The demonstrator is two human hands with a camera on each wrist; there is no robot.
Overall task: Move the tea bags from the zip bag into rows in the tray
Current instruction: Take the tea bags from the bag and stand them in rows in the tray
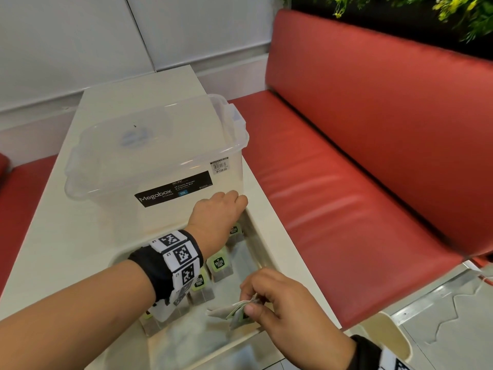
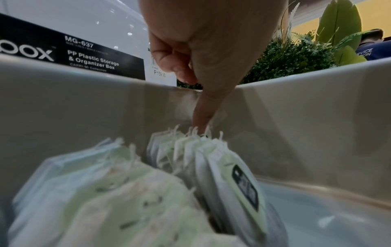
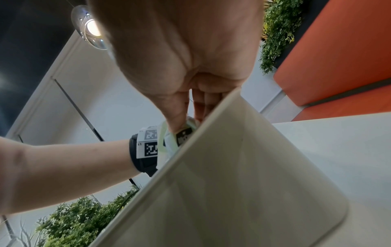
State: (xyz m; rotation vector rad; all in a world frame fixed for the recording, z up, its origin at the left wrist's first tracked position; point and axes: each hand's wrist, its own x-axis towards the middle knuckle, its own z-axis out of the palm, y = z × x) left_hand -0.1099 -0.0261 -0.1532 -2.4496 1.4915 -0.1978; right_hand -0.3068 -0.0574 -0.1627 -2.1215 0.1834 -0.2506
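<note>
The cream tray (image 1: pixel 260 244) stands at the table's near right, with stacks of tea bags (image 1: pixel 220 265) with green tags standing in a row inside. My left hand (image 1: pixel 226 206) reaches over to the far corner. In the left wrist view one straight finger (image 2: pixel 203 117) presses on the top of the farthest stack (image 2: pixel 190 147), and the other fingers are curled. My right hand (image 1: pixel 266 303) pinches a few tea bags (image 1: pixel 234 313) over the near part of the tray, seen too in the right wrist view (image 3: pixel 183 135). Clear film (image 1: pixel 186 335) lies on the tray floor; it may be the zip bag.
A clear storage box (image 1: pixel 160 145) with a black label stands just behind the tray, close to my left hand. A red bench (image 1: pixel 346 182) runs along the table's right side. Green plants (image 1: pixel 453 12) are at the top right.
</note>
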